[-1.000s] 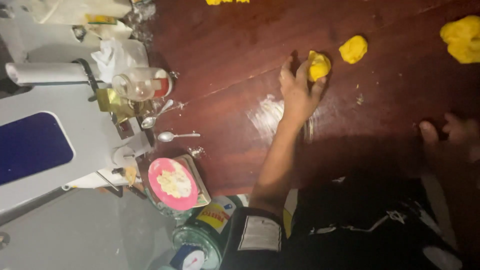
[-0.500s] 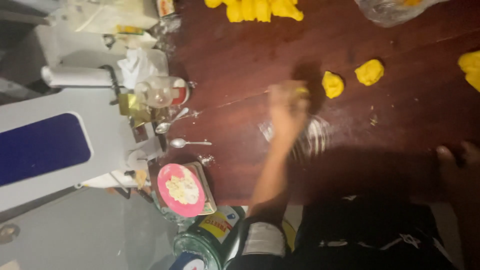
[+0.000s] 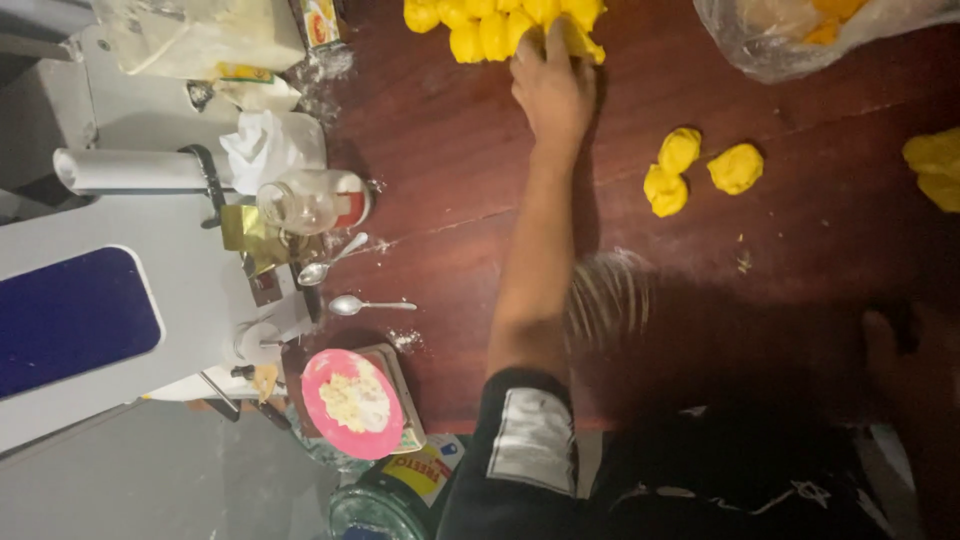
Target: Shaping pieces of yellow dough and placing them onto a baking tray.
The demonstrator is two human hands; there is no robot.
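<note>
The left grip point(image 3: 555, 90) lies palm down at the far edge of the surface point(image 3: 450, 200). Its fingers are stretched out flat over the near side of a heap of yellow dough balls point(image 3: 475, 30) and touch them, but none is seen curled around a ball. The forearm runs straight back across the dark wood to the person's black sleeve at the near edge.

Just right of the hand three loose dough balls point(image 3: 690, 170) sit close together, apart from the heap. Further right, a bigger yellow lump point(image 3: 935, 165) lies at the right edge and a clear plastic bag point(image 3: 800, 45) in the far right corner. A pale flour smear point(image 3: 610, 290) marks the wood beside the forearm.

The right grip point(image 3: 900, 350) rests in shadow near the near right corner, and I cannot tell how its fingers are set.

By the look of it, the step in hand is reaching into the heap. Getting one ball free would call for closing the fingers around a single piece without dragging its neighbours.

Along the left edge lie two spoons point(image 3: 365, 305), a glass jar point(image 3: 310, 200) and a pink lid point(image 3: 350, 400).
</note>
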